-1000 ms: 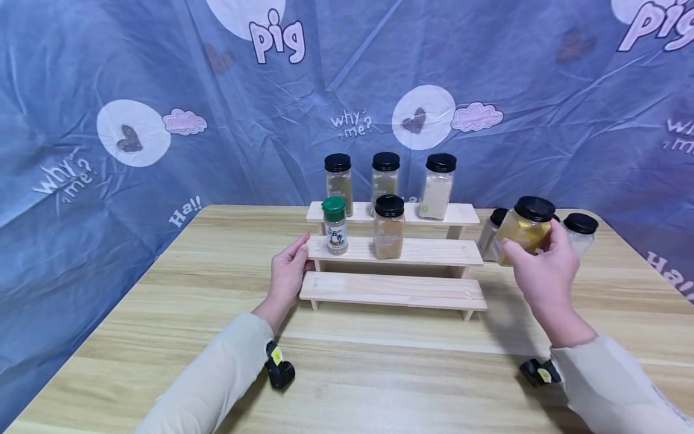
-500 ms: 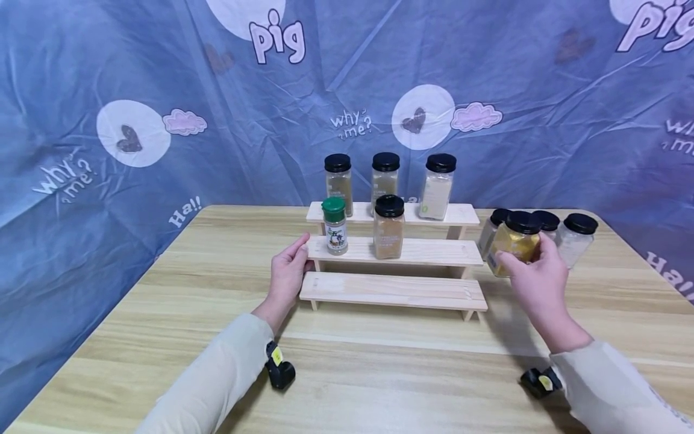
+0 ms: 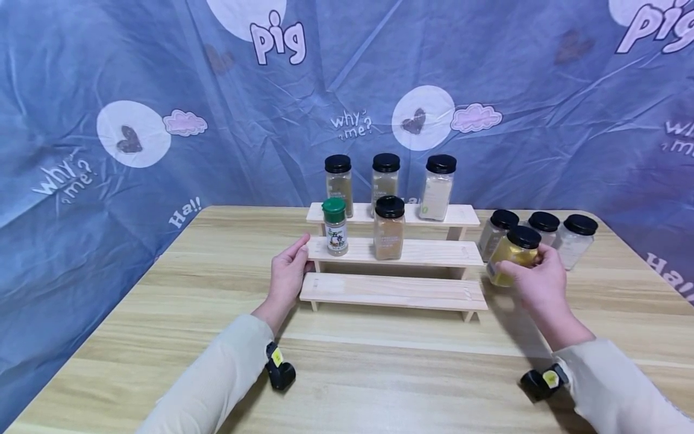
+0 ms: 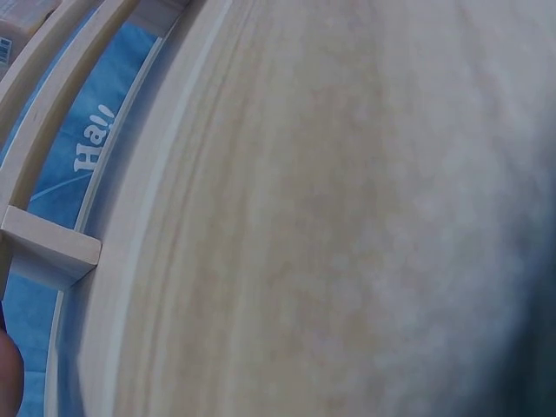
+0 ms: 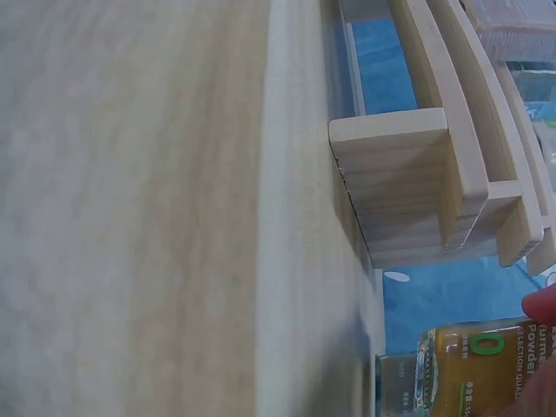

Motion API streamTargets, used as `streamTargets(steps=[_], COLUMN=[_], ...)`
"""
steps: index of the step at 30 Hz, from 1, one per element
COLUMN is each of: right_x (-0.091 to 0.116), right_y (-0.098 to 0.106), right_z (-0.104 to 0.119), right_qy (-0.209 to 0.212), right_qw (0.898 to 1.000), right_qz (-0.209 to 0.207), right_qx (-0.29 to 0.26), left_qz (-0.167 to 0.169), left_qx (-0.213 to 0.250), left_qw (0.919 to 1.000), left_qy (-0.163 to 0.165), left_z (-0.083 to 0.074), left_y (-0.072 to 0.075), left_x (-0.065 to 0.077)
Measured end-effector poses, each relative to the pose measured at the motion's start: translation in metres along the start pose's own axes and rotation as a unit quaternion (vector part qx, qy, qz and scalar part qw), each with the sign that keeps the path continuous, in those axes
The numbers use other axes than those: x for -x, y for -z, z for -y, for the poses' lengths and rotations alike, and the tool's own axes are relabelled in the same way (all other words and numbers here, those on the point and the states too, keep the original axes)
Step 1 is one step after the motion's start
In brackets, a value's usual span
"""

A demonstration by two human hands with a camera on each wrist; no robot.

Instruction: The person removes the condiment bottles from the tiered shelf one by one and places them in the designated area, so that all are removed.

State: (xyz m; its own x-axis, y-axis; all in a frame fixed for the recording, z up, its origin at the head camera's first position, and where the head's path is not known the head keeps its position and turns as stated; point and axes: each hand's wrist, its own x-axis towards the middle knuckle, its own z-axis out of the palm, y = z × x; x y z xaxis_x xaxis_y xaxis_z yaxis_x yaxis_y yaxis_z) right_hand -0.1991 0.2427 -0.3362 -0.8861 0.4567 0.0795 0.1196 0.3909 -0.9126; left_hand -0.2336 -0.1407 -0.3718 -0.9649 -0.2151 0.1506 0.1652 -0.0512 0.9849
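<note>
The right hand [image 3: 544,286] pinched the tilted yellow jar [image 3: 512,258], the left hand [image 3: 287,270] gripped the rack [image 3: 390,289]; a backward swing could have toppled the grey jar [image 3: 493,234] close behind.

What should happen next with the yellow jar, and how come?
Probably carry the yellow jar left to the middle shelf, right of the tan jar. The right-hand grip holds it; the top shelf bears three jars, while the middle one bears only two, with room at its right end.
</note>
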Motion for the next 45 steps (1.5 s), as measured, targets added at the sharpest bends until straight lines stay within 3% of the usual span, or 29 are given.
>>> streamTargets(steps=[9, 27, 31, 39, 45], right_x=[-0.007, -0.012, -0.011, -0.008, -0.005], right_y=[-0.001, -0.004, -0.004, 0.003, 0.014], right_z=[-0.008, -0.018, -0.014, 0.0, 0.014], right_qy=[-0.004, -0.017, -0.011, 0.0, 0.028], right_qw=[0.999, 0.999, 0.998, 0.996, 0.998], right_qz=[0.035, 0.045, 0.06, 0.084, 0.054], right_qx=[0.005, -0.011, 0.002, -0.021, -0.019], left_qz=[0.005, 0.008, 0.004, 0.004, 0.005], left_qx=[0.002, 0.011, 0.013, 0.008, 0.009], left_qw=[1.0, 0.9999, 0.9999, 0.9999, 0.9999], left_qy=[-0.001, -0.006, -0.005, -0.007, -0.005], left_z=[0.0, -0.001, -0.001, -0.001, 0.0], left_y=[0.0, -0.001, -0.002, 0.0, 0.0], left_x=[0.0, 0.001, 0.001, 0.001, 0.001])
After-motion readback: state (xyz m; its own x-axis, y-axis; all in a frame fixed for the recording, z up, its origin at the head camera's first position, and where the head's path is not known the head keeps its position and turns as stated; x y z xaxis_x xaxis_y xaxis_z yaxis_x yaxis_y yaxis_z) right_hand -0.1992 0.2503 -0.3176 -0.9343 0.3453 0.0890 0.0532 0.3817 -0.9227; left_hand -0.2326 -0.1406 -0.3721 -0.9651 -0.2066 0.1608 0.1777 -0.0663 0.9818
